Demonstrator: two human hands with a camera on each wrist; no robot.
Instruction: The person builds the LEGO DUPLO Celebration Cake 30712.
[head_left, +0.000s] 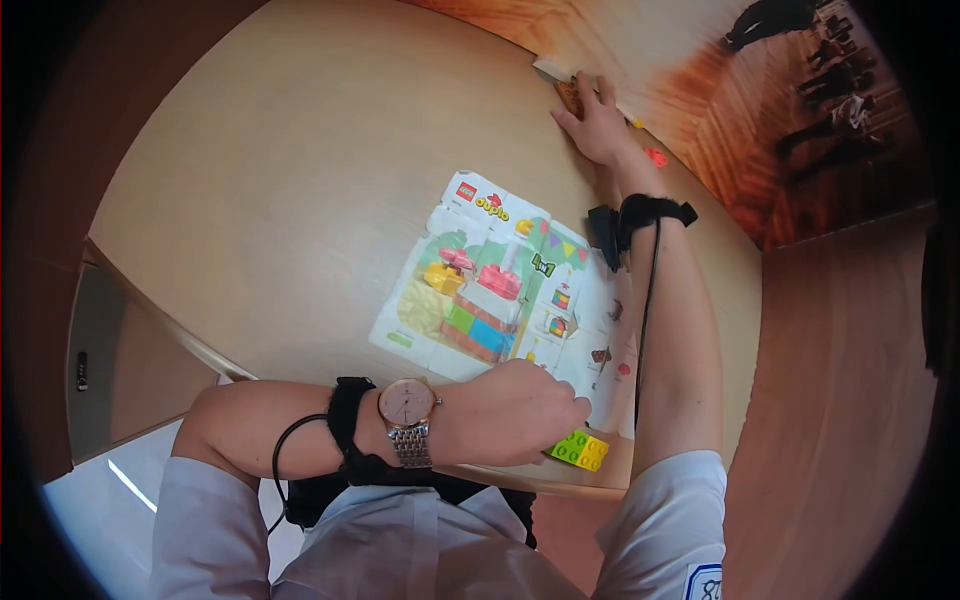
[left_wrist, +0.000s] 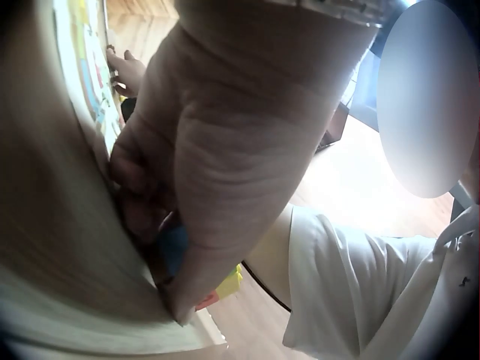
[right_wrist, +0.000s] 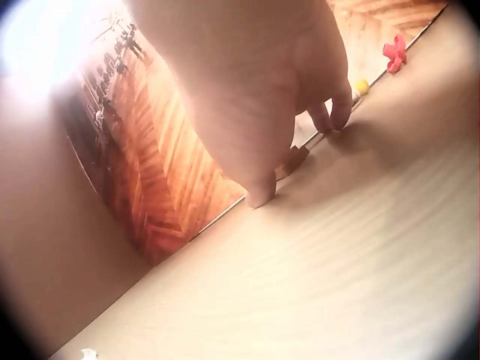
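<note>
Close to the table's near edge, my left hand (head_left: 515,410) curls round a stack of toy building bricks (head_left: 580,450), lime green and yellow on top. The left wrist view shows the stack's blue side (left_wrist: 174,249) between thumb and fingers, with yellow and red parts beyond; the rest is covered by the hand. My right hand (head_left: 605,130) reaches to the table's far edge, thumb and fingers spread with the tips down at the tabletop. Between them lies a small brown piece (right_wrist: 294,160), and a white piece (head_left: 548,68) is beside it in the head view.
A creased LEGO Duplo picture sheet (head_left: 480,270) lies mid-table. Along the far edge, right of the right hand, are a small yellow piece (right_wrist: 363,87) and a red flower-shaped piece (right_wrist: 394,54). A wood-patterned picture panel (head_left: 690,90) borders that edge.
</note>
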